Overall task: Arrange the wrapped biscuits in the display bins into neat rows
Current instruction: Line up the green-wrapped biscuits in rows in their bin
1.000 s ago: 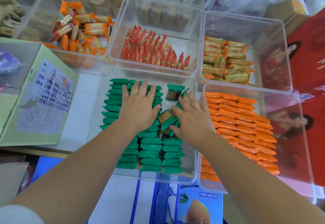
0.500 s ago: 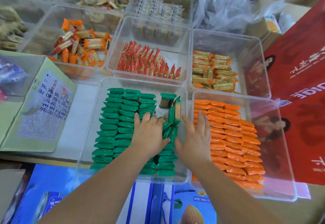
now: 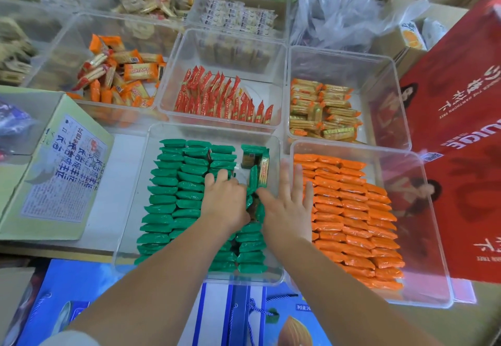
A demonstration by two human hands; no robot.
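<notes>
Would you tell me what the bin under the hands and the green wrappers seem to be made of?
Bin: clear rigid plastic, glossy, with see-through walls. Green wrappers: probably thin plastic film, slightly shiny, pinched flat at the ends.

Green packs (image 3: 173,199) lie flat in tidy columns across the clear bin (image 3: 135,210), from 9 round to 6 o'clock. Up at 1 o'clock it's messy, with a few loose packs (image 3: 259,166) on edge or tipped. Orange packs (image 3: 352,210) in the next bin (image 3: 352,147), at 3 o'clock, sit in neat rows.
</notes>
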